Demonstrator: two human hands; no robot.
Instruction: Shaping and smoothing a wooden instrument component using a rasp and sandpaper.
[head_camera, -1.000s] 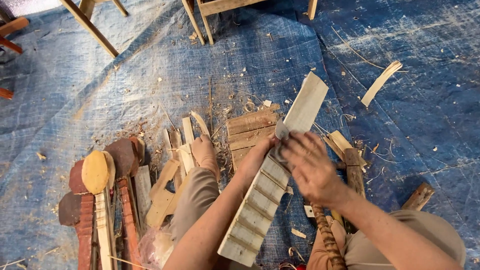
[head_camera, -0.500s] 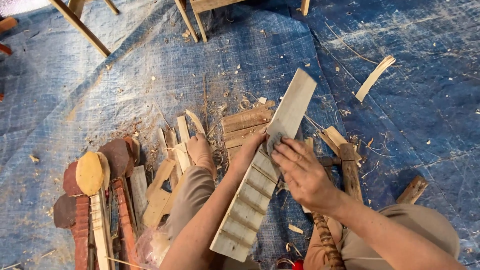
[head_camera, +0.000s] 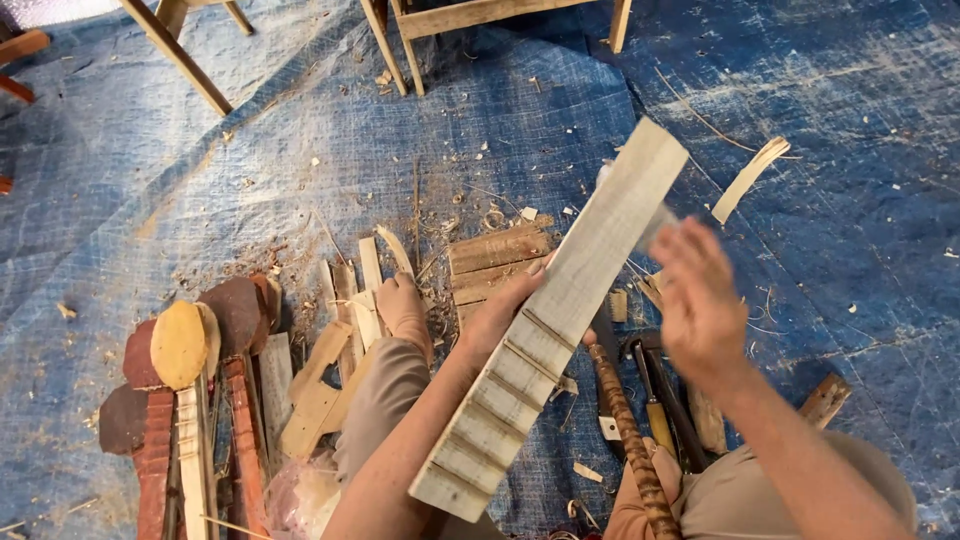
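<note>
The notched plank (head_camera: 550, 330) lies across the middle, pointing to 1 o'clock, left hand (head_camera: 500, 315) under it. Carved pieces (head_camera: 185, 400) lie at 8 o'clock, tools (head_camera: 650, 400) at 4 o'clock, on the tarp (head_camera: 250, 170).

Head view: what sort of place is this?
Probably a floor-level woodcarving workspace. A blue tarp covers the ground, strewn with shavings. The left hand holds a notched plank, carved paddle-shaped pieces lie stacked alongside, and the right hand is blurred.

A blue tarp (head_camera: 820, 200) carries wood shavings (head_camera: 470, 215), carved paddle-shaped pieces (head_camera: 185, 345) and offcuts (head_camera: 495, 255).
</note>
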